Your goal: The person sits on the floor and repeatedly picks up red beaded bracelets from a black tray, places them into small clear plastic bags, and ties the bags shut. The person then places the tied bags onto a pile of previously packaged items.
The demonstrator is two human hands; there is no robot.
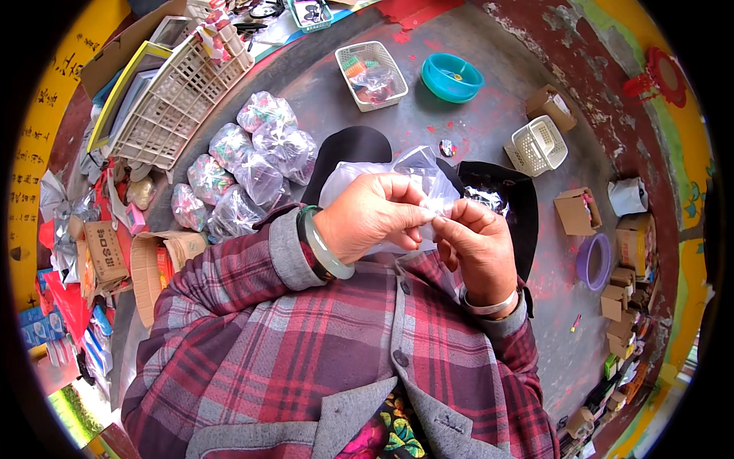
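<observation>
My left hand (pixel 372 216) and my right hand (pixel 475 243) meet in front of my chest. Both pinch the gathered neck of a clear plastic bag (pixel 413 170) that bulges out beyond my fingers. A pale green bangle circles my left wrist and a silver one my right. My plaid sleeves fill the lower picture. What the bag holds is hidden by my hands.
Several tied clear bags of colourful small items (pixel 248 164) lie on the floor at left. A white basket (pixel 372 75) and a teal bowl (pixel 452 77) sit ahead. Another white basket (pixel 537 145), small cardboard boxes (pixel 579 211) and a purple bowl (pixel 595 261) stand at right. White crates (pixel 180 96) lean at upper left.
</observation>
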